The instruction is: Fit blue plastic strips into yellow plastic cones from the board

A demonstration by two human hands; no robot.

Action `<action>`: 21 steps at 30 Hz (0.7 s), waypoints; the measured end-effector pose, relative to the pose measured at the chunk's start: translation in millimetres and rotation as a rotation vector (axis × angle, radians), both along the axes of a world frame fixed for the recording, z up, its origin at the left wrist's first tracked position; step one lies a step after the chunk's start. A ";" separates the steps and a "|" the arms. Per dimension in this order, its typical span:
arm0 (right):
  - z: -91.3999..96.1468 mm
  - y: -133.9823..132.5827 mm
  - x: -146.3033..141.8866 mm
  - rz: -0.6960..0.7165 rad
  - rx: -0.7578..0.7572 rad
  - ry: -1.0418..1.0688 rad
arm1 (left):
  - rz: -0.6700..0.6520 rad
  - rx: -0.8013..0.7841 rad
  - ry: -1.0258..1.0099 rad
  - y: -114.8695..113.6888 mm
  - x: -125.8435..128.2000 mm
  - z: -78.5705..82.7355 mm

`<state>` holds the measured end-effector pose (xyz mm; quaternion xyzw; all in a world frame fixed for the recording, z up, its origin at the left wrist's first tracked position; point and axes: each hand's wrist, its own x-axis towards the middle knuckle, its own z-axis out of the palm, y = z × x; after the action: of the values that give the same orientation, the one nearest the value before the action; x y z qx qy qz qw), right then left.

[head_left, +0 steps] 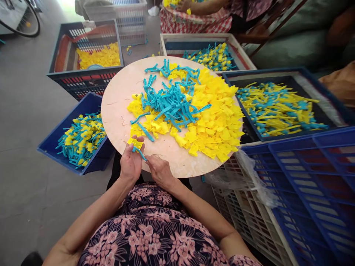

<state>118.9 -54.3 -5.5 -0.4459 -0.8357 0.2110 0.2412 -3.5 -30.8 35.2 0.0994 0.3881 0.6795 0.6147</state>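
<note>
My left hand [131, 162] is closed on a yellow plastic piece [135, 143] at the near left edge of the round board [116, 111]. A thin blue strip [140, 152] runs from that piece toward my right hand [161, 170], whose fingers pinch its lower end. Just beyond my hands, a loose blue strip [145, 131] lies on the board. Farther in, blue strips [172, 99] are heaped at the middle. Yellow pieces [213, 114] form a broad pile along the right side. What the yellow piece is for cannot be made out.
Left of the board, a blue bin [52, 142] holds joined blue-and-yellow pieces; behind it a dark crate [83, 74] holds yellow ones. More filled trays stand at the back [194, 37] and right [280, 138]. Blue crates [305, 173] rise at right. A person's arm [208, 7] shows beyond.
</note>
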 end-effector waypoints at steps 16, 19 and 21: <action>17.8 25.5 27.3 -0.064 -0.115 -0.216 | -0.258 -0.050 0.133 -1.0 -7.8 -51.3; 31.1 53.6 13.8 -0.172 -0.059 -0.298 | -0.295 -0.039 0.103 3.1 -11.5 -53.8; 34.1 71.0 -2.5 -0.201 -0.074 -0.414 | -0.312 -0.043 0.079 5.5 -13.6 -53.3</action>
<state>116.5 16.7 28.6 -0.5694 -0.8103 0.1206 0.0678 -17.2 -25.3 -18.1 0.1722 0.4063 0.5627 0.6990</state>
